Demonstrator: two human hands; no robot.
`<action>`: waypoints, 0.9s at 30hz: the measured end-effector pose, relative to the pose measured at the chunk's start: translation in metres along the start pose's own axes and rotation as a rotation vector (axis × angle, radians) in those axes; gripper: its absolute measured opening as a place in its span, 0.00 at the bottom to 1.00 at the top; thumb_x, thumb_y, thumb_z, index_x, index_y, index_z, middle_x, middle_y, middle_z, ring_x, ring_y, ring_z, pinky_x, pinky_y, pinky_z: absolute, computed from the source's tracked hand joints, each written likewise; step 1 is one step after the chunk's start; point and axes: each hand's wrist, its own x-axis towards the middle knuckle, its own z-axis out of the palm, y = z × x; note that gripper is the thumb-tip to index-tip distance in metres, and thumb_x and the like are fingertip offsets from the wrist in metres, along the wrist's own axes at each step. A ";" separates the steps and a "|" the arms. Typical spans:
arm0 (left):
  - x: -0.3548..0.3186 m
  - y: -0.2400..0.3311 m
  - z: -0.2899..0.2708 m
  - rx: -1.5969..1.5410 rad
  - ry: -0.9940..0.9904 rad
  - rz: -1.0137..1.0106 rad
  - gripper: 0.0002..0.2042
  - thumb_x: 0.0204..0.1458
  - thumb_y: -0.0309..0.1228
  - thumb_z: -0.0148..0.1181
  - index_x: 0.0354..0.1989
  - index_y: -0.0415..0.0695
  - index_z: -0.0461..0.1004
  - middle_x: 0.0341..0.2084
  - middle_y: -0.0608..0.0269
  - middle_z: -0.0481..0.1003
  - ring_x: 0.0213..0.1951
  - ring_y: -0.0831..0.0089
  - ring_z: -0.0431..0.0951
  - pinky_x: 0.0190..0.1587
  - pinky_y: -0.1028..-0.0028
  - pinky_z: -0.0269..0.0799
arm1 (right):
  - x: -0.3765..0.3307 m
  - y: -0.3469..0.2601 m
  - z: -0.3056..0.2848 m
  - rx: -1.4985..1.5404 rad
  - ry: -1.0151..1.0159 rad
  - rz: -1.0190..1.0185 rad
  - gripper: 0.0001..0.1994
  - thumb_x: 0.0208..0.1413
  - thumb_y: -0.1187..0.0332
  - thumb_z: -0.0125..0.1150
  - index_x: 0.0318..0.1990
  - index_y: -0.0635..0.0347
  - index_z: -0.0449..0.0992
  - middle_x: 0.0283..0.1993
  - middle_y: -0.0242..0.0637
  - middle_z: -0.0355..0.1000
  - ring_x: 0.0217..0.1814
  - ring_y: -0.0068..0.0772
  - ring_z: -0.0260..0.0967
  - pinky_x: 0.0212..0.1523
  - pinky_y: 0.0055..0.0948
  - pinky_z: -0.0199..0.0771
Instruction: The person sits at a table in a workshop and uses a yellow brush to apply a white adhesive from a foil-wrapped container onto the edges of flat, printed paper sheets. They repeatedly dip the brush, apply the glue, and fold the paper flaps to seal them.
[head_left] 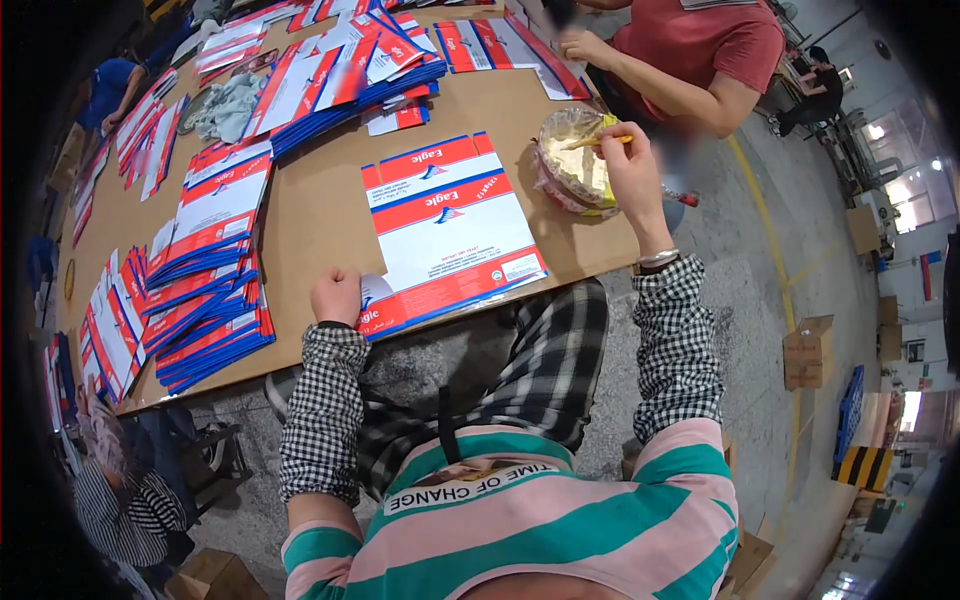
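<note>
A flat printed carton, white with red and blue bands, lies on the brown-topped table in front of me. My left hand is closed at its near left corner, where a small flap is lifted a little; whether the fingers grip the carton is hidden. My right hand holds a thin yellow-handled brush over a round tub of pale paste. The brush's tip is down at the paste. Plastic film wraps the tub, which stands near the table's right edge.
Stacks of blue-edged flat cartons stand to the left, with another pile farther back. A crumpled pale cloth lies between piles. Across the table at right is a person in a red shirt. A cardboard box is on the floor.
</note>
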 end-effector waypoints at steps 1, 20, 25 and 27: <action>-0.001 -0.001 0.001 -0.016 0.004 0.009 0.14 0.41 0.38 0.55 0.21 0.36 0.72 0.21 0.43 0.73 0.29 0.51 0.76 0.35 0.60 0.69 | -0.001 0.000 0.003 -0.022 -0.020 -0.018 0.06 0.49 0.72 0.54 0.32 0.66 0.73 0.24 0.34 0.70 0.25 0.21 0.67 0.27 0.23 0.66; -0.004 0.003 -0.003 -0.045 -0.025 0.002 0.14 0.42 0.37 0.56 0.24 0.35 0.72 0.24 0.42 0.74 0.31 0.51 0.75 0.37 0.62 0.69 | -0.013 -0.017 0.002 -0.263 -0.202 -0.137 0.06 0.52 0.75 0.51 0.36 0.67 0.72 0.30 0.33 0.70 0.31 0.17 0.65 0.32 0.18 0.66; 0.000 -0.006 -0.001 -0.090 -0.035 0.002 0.14 0.42 0.37 0.56 0.24 0.35 0.73 0.24 0.43 0.74 0.31 0.52 0.75 0.37 0.63 0.69 | -0.003 -0.012 -0.015 -0.158 -0.031 -0.039 0.05 0.53 0.73 0.53 0.33 0.67 0.72 0.29 0.37 0.73 0.27 0.24 0.68 0.30 0.22 0.67; 0.002 -0.011 0.000 -0.125 -0.063 0.016 0.14 0.42 0.37 0.55 0.24 0.35 0.73 0.24 0.43 0.74 0.31 0.53 0.75 0.37 0.63 0.69 | 0.001 -0.025 -0.018 -0.008 0.079 -0.013 0.07 0.57 0.72 0.52 0.34 0.68 0.72 0.29 0.36 0.73 0.27 0.24 0.70 0.30 0.20 0.69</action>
